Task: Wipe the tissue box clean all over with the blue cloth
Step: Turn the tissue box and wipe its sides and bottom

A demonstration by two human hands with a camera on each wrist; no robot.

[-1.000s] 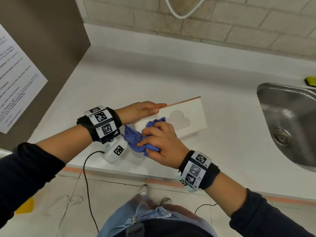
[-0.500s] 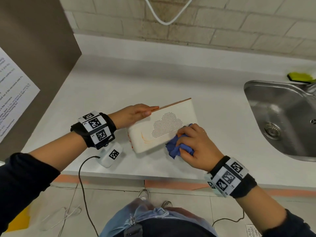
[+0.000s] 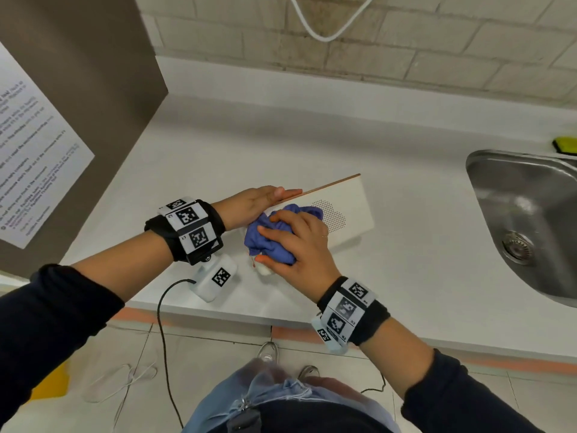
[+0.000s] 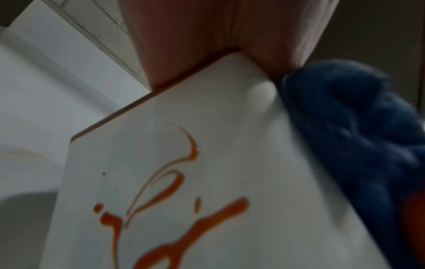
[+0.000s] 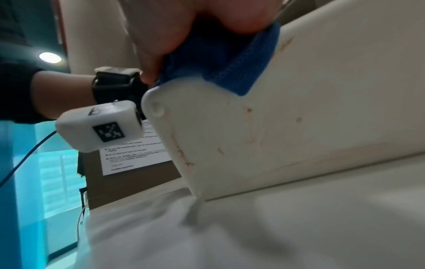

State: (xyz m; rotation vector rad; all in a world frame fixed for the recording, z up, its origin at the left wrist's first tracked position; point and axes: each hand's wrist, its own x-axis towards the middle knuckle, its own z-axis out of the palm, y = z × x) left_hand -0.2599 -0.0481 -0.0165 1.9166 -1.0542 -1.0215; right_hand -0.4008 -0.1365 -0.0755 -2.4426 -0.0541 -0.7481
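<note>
Pressing down through the bunched blue cloth [image 3: 274,239], the right hand [image 3: 299,245] had its fingers curled over the wad against the tilted tissue box's [image 3: 349,210] near-left corner. This white tissue box stood on the white surface [image 3: 406,260], tipped up on its lower edge. The left hand [image 3: 259,203] steadied it with straight fingers laid flat along the top edge, not gripping. Orange sauce streaks [image 4: 165,209] remained wet on the end face below that hand, and fainter smears [image 5: 184,154] marked the lower corner. The likely trouble: a hard push from the cloth could slide or topple the lightly braced box, and a soiled wad might spread sauce across cleaned faces or onto the left fingers
</note>
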